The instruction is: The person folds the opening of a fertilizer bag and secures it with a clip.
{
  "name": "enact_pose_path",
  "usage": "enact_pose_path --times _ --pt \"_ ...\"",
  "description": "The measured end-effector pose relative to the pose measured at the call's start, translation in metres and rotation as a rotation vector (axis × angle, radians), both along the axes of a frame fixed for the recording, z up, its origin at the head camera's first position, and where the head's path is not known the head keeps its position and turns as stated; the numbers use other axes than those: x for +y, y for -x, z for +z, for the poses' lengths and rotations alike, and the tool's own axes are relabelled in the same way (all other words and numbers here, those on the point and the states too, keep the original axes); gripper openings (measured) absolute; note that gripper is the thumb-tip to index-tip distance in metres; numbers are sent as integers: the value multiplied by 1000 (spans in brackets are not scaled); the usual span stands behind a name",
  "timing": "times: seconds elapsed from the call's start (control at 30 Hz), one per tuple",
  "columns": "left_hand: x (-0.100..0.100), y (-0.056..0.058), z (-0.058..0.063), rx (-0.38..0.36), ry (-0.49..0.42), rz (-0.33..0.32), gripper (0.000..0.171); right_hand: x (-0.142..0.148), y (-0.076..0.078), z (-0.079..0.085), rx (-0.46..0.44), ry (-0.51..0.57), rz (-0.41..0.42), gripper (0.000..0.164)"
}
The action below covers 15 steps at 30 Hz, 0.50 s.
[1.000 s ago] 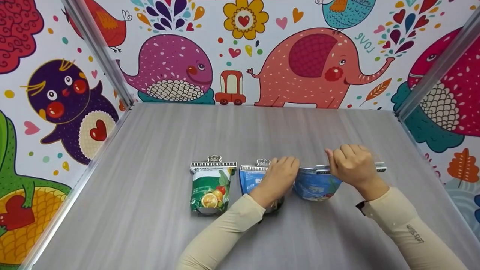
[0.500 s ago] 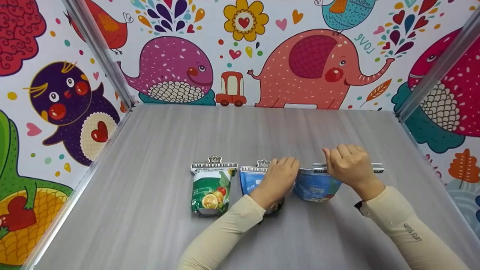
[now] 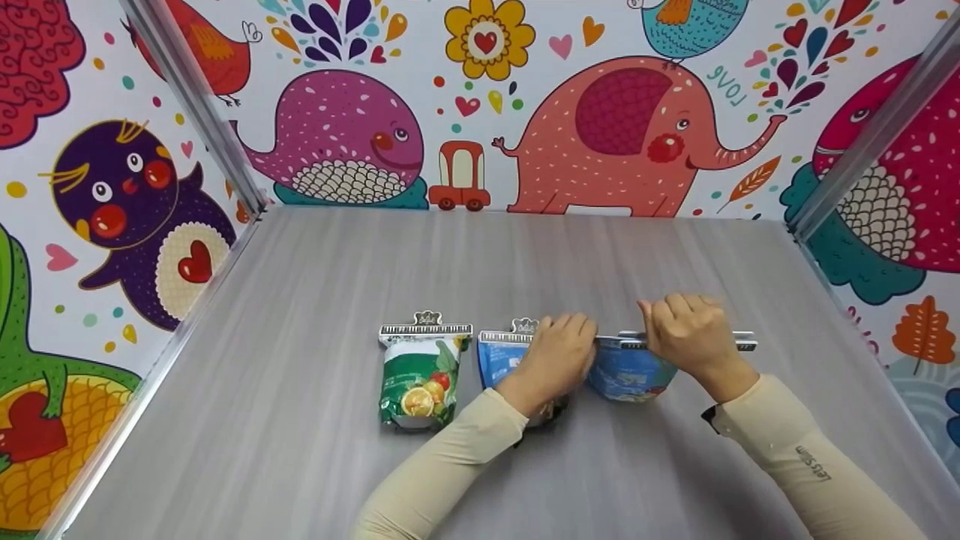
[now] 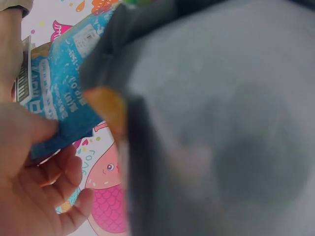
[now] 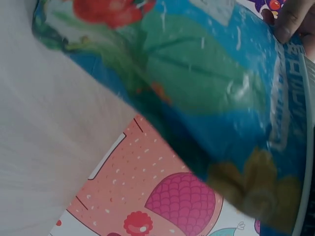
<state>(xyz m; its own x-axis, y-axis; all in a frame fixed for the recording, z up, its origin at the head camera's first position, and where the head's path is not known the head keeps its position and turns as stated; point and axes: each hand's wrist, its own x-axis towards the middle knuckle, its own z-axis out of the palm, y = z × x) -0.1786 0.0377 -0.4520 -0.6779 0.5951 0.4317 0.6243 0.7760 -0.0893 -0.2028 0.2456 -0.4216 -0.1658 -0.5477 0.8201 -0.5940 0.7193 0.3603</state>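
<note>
In the head view a blue snack bag [image 3: 628, 375] stands with its top edge level between both hands. My left hand [image 3: 556, 360] pinches that bag's top left corner; in the left wrist view its thumb lies on the blue film and the fingers curl beneath. With my right hand [image 3: 690, 334] I grip a long metal bag clip [image 3: 742, 341], whose bars overlap the bag's top edge on the right. The clip's handle is hidden inside the fist. Up close in the right wrist view the blue snack bag [image 5: 211, 83] shows leaf and flower prints.
Left of my hands lies another blue bag [image 3: 499, 360], partly covered by my left hand and closed with a piano-key clip [image 3: 495, 337]. Farther left is a green fruit-print bag [image 3: 420, 379] with a matching clip [image 3: 426, 329]. Printed walls [image 3: 600, 30] enclose the grey table [image 3: 300, 285].
My right hand and the clip have shifted a little left along the bag's top edge. The left hand keeps its hold, and the two clipped bags stay put.
</note>
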Motion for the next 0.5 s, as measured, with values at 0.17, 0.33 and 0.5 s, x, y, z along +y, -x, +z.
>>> enact_pose_path --times 0.17,0.33,0.5 --pt "0 -1 0 -34 -21 -10 21 -6 2 -3 12 18 8 53" --pt "-2 -2 0 -30 -12 -10 35 -11 1 -3 14 12 -12 53" --pt "-4 -2 0 -2 -4 16 40 -15 0 -2 -3 -2 -31 52"
